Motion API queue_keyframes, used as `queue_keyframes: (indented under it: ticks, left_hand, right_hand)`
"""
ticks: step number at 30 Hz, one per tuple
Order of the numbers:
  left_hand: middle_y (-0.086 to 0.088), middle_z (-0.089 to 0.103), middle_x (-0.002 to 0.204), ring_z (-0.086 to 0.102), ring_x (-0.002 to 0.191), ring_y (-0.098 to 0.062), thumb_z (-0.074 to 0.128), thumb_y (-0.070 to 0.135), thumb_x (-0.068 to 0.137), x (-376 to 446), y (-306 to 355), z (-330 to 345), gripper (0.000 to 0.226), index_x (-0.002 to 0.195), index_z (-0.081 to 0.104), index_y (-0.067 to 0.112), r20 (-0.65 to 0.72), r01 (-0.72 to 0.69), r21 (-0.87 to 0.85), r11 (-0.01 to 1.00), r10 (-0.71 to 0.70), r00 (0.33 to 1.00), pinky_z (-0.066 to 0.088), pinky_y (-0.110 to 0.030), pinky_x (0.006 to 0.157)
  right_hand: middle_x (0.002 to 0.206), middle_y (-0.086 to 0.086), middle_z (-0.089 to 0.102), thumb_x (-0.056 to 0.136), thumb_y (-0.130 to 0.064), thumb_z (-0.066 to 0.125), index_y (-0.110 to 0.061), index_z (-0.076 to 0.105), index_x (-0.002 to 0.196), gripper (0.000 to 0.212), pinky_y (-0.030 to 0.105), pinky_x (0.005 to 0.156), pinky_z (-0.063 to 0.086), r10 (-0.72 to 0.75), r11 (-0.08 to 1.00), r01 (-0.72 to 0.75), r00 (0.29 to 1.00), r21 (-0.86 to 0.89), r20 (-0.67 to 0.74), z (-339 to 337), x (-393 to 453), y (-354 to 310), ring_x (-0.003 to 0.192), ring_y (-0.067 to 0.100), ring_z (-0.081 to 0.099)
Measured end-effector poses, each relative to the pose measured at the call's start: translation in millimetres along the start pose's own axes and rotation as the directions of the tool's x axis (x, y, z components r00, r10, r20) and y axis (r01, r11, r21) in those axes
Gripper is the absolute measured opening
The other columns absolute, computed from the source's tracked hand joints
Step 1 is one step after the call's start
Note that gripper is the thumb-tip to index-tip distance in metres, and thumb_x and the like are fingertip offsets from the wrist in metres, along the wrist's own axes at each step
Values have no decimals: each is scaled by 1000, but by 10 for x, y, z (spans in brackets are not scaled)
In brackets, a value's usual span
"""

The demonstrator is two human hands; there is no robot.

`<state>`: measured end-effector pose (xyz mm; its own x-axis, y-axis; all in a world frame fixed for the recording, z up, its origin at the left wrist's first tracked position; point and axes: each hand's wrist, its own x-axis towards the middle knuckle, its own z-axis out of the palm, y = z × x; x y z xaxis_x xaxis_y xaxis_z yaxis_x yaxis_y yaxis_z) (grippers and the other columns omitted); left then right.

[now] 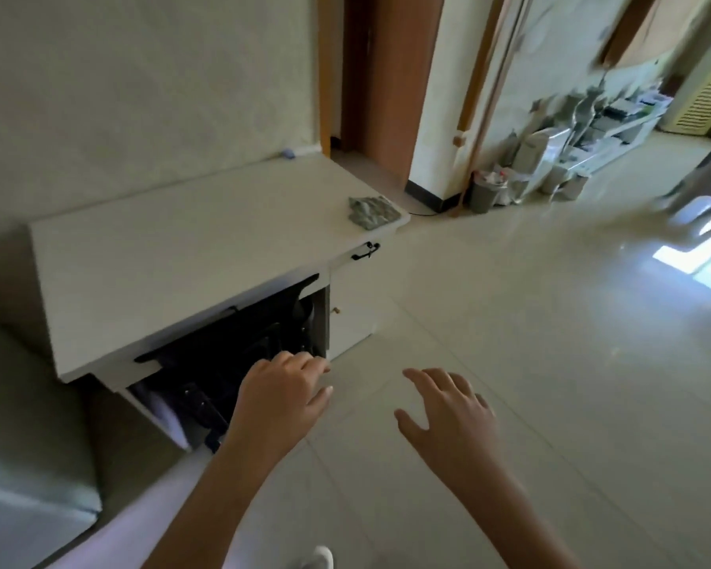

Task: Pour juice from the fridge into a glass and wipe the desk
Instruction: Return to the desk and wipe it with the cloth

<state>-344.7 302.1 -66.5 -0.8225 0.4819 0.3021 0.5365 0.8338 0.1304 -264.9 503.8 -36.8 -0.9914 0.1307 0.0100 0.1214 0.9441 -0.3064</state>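
A white desk (pixel 173 256) stands against the wall on the left. On its far right corner lies a crumpled grey cloth (pixel 372 212). My left hand (pixel 282 394) hovers in front of the desk's lower edge, fingers loosely curled and holding nothing. My right hand (pixel 448 408) is held out over the tiled floor with its fingers spread, also holding nothing. No fridge, juice or glass is in view.
A black chair (pixel 239 359) is tucked under the desk. A grey bin (pixel 483 193) and cluttered low shelves (pixel 600 133) line the far wall. A grey plastic chair (pixel 702 186) stands at the right. A wooden door frame (pixel 386 84) is behind the desk.
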Motion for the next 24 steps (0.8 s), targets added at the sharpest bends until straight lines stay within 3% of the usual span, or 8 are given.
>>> queue_keyframes:
  ticks: [7,15,20,24]
  left_hand:
    - [7,70,82,65,75,-16,75,33,73,766,-718,328,23,94,69,23,56,126,23,992,-127,990,48,-31,60]
    - [6,69,91,64,85,-18,65,33,81,1795,-1415,551,21,99,66,23,79,134,-36,990,-131,988,48,-34,70]
    - [8,67,74,63,67,-16,77,31,69,2239,-1775,688,21,86,68,23,79,134,-1,991,-134,988,43,-28,54]
    - [8,67,72,61,64,-17,66,33,73,2560,-2062,897,14,82,67,22,62,172,-2,985,-172,983,43,-27,53]
  right_hand:
    - [132,-12,49,87,-48,49,-32,40,131,48,32,95,39,-118,993,119,990,-13,72,182,1261,-211,122,13,43]
    - [132,-14,46,88,-49,45,-32,38,132,48,31,97,38,-132,990,136,985,-28,113,254,2496,-455,123,11,40]
    - [134,-14,45,89,-51,43,-33,38,133,48,31,98,37,-148,988,154,977,-27,154,310,3192,-527,125,10,38]
    - [131,-12,48,88,-49,45,-31,45,128,44,32,97,38,-197,978,206,962,-27,188,387,3804,-555,122,12,42]
